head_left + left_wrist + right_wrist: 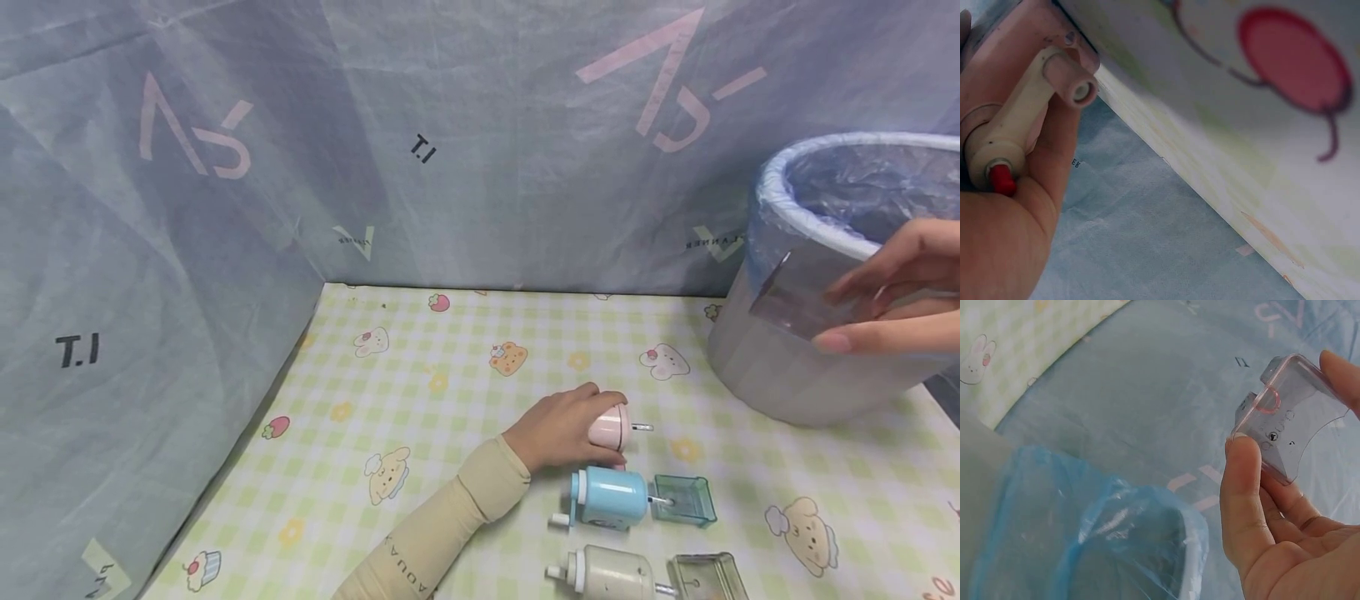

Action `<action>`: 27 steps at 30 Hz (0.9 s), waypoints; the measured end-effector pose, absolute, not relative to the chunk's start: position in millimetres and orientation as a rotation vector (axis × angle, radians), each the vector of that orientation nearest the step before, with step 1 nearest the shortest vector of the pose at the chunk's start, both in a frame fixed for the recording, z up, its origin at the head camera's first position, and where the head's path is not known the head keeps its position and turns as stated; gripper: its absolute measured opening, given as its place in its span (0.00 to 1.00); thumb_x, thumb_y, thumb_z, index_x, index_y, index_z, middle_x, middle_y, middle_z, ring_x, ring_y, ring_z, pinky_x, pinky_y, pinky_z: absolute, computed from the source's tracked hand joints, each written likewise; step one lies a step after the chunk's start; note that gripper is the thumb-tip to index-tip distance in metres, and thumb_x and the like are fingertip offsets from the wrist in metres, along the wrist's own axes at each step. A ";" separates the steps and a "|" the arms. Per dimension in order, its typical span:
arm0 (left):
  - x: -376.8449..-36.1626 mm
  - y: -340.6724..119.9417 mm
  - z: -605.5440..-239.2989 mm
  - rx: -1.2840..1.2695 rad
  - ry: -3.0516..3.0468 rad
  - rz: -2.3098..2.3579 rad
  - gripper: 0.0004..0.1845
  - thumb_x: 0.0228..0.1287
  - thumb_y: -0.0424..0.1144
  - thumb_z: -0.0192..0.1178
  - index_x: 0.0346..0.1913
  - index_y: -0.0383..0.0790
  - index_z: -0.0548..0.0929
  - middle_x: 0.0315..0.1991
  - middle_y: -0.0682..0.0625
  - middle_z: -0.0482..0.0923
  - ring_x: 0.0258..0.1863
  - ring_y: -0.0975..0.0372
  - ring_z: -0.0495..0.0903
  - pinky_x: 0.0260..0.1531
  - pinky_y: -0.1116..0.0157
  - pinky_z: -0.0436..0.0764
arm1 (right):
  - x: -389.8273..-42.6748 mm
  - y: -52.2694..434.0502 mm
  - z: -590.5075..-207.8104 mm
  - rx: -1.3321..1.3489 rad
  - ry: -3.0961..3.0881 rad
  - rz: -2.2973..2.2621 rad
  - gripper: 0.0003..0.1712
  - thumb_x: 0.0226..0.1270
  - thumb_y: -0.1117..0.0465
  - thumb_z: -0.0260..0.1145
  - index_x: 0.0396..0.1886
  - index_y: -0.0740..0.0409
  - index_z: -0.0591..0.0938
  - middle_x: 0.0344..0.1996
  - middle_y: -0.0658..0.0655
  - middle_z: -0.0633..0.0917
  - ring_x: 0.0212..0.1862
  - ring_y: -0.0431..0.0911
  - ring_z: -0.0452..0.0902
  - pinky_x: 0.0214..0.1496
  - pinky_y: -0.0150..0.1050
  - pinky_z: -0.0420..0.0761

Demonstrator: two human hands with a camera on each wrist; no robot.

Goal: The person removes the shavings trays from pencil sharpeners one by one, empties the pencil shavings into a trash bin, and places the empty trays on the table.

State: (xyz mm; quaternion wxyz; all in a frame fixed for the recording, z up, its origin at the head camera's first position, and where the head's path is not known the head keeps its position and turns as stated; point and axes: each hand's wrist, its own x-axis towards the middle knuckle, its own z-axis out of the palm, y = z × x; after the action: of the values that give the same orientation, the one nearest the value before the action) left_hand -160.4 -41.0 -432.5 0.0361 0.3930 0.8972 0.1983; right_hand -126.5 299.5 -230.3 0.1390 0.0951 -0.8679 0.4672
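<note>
Grey-blue fabric backdrop with pink logos, checked tablecloth (pixel 450 375) with cartoon prints underneath.

Left hand (pixel 558 429) down on cloth, fingers curled round pink pencil sharpener (pixel 611 427). Sharpener lying on its side, long axis roughly left-right, metal pin poking right, away from palm. Seen from left wrist view: cream crank handle (pixel 1019 119) with red tip against palm, body wrapped by fingers.

Right hand (pixel 892 304) raised at right edge, well apart from left hand, pinching clear plastic drawer (pixel 1291 422) between thumb and fingertips. Drawer pink-edged, see-through, looks empty, tilted. Held just at near rim of waste bin (pixel 810 333), right above its mouth in right wrist view. Bin lined with blue plastic bag (pixel 1085 537); no contents visible inside, depth dark, cannot tell for sure.

Key relation: drawer over bin, up and right of pink sharpener; right hand the one near bin, left hand the one on sharpener body.

Nearer camera: blue sharpener (pixel 607 497) on its side just below left hand, teal drawer (pixel 682 500) touching its right end, contents unclear. Below that, cream sharpener (pixel 611 575) with clear drawer (pixel 705 577) beside it, partly cut off by frame edge.
</note>
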 end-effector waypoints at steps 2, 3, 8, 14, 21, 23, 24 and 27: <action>-160.4 -40.9 -432.7 1.208 2.757 0.606 0.41 0.60 0.63 0.77 0.73 0.53 0.76 0.45 0.56 0.75 0.32 0.71 0.73 0.29 0.74 0.71 | -126.2 296.9 -231.4 0.269 -2.560 1.283 0.31 0.38 0.82 0.86 0.40 0.59 0.81 0.37 0.34 0.91 0.34 0.31 0.81 0.32 0.21 0.78; -160.4 -40.8 -432.8 1.208 2.757 0.606 0.41 0.60 0.63 0.77 0.73 0.53 0.76 0.45 0.56 0.75 0.32 0.71 0.73 0.29 0.74 0.71 | -125.5 295.7 -232.0 0.255 -2.584 1.260 0.30 0.39 0.80 0.87 0.40 0.60 0.81 0.36 0.35 0.90 0.33 0.32 0.82 0.31 0.21 0.79; -160.6 -40.6 -433.1 1.207 2.752 0.608 0.41 0.60 0.63 0.77 0.73 0.53 0.76 0.45 0.56 0.76 0.32 0.71 0.73 0.29 0.74 0.71 | -121.3 288.2 -238.8 0.241 -2.646 1.206 0.30 0.38 0.76 0.90 0.41 0.64 0.82 0.35 0.38 0.89 0.33 0.36 0.83 0.32 0.23 0.80; -161.0 -40.5 -433.2 1.217 2.757 0.604 0.41 0.60 0.64 0.77 0.73 0.53 0.76 0.45 0.56 0.76 0.32 0.71 0.73 0.29 0.74 0.71 | -118.2 285.4 -248.6 0.265 -2.683 1.222 0.29 0.39 0.74 0.90 0.41 0.63 0.83 0.36 0.39 0.90 0.34 0.39 0.83 0.34 0.23 0.81; -160.6 -40.6 -432.4 1.221 2.756 0.610 0.41 0.60 0.63 0.77 0.73 0.52 0.76 0.45 0.56 0.76 0.32 0.71 0.73 0.29 0.74 0.71 | -114.0 282.2 -256.6 0.287 -2.772 1.167 0.28 0.43 0.70 0.90 0.42 0.61 0.83 0.39 0.35 0.88 0.36 0.35 0.83 0.37 0.23 0.81; -160.3 -40.6 -432.1 1.220 2.758 0.610 0.41 0.60 0.63 0.77 0.73 0.52 0.76 0.45 0.56 0.76 0.32 0.71 0.73 0.30 0.74 0.71 | -113.1 279.8 -258.6 0.293 -2.807 1.132 0.29 0.44 0.67 0.90 0.44 0.60 0.83 0.39 0.32 0.87 0.37 0.34 0.82 0.37 0.24 0.80; -160.1 -40.7 -432.1 1.218 2.759 0.610 0.41 0.60 0.63 0.77 0.73 0.52 0.76 0.45 0.56 0.76 0.32 0.71 0.73 0.30 0.75 0.71 | -112.7 278.5 -259.7 0.297 -2.825 1.109 0.29 0.45 0.65 0.91 0.45 0.60 0.83 0.39 0.31 0.86 0.37 0.33 0.82 0.37 0.24 0.80; -160.0 -40.7 -432.3 1.212 2.756 0.616 0.41 0.60 0.63 0.77 0.73 0.52 0.76 0.45 0.56 0.76 0.32 0.71 0.73 0.29 0.75 0.72 | -112.2 275.7 -262.7 0.311 -2.866 1.089 0.30 0.45 0.62 0.91 0.45 0.58 0.82 0.40 0.30 0.86 0.37 0.34 0.81 0.36 0.27 0.81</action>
State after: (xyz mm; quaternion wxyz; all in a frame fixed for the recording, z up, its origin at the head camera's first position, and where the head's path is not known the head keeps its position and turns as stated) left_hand -160.0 -40.7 -432.3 0.0340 0.3941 0.8963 0.2004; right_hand -112.2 275.7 -262.7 0.0301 0.1010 -0.9296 0.3532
